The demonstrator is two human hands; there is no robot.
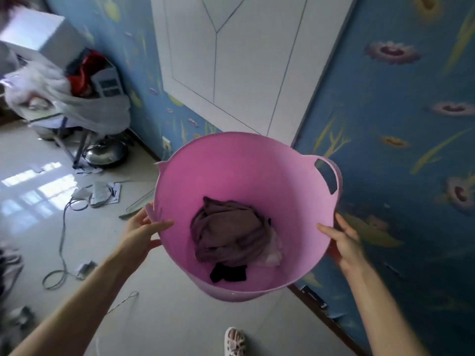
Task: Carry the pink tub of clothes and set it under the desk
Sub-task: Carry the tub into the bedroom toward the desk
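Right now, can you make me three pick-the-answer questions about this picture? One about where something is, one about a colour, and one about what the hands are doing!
1. Where are the clothes?
A. On the floor
B. At the bottom of the tub
C. Hanging over the rim

2. What colour is the tub?
A. Pink
B. Green
C. Yellow

3. What are the two hands doing?
A. Folding clothes
B. Hanging free
C. Holding the tub by its rim

Answers:
1. B, the purple and black pieces lie bunched deep inside.
2. A, its walls and handles are pink all over.
3. C, the left hand and the right hand each grip the rim on opposite sides, with the tub lifted above the floor.
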